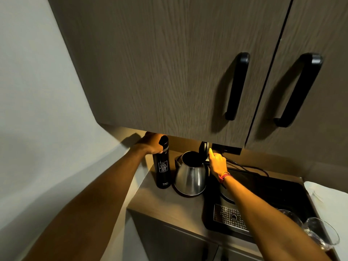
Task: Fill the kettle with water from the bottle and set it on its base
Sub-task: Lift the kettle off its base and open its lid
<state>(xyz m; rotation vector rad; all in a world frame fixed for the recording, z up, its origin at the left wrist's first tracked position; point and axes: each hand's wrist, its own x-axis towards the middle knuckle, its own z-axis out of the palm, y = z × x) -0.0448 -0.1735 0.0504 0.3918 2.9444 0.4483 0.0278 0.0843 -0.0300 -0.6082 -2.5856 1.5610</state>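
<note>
A tall black bottle with white lettering stands upright on the brown counter, just left of the kettle. My left hand is wrapped around the bottle's top. The steel kettle sits on its dark round base, partly visible at its foot, and its black lid is tipped up so the dark inside shows. My right hand holds the kettle's handle at the back right, with one finger up against the raised lid.
A wooden wall cabinet with two black handles hangs low over the counter. A black tray with a perforated metal drip grid lies to the right, with black cables behind. Glass cups stand at the right edge.
</note>
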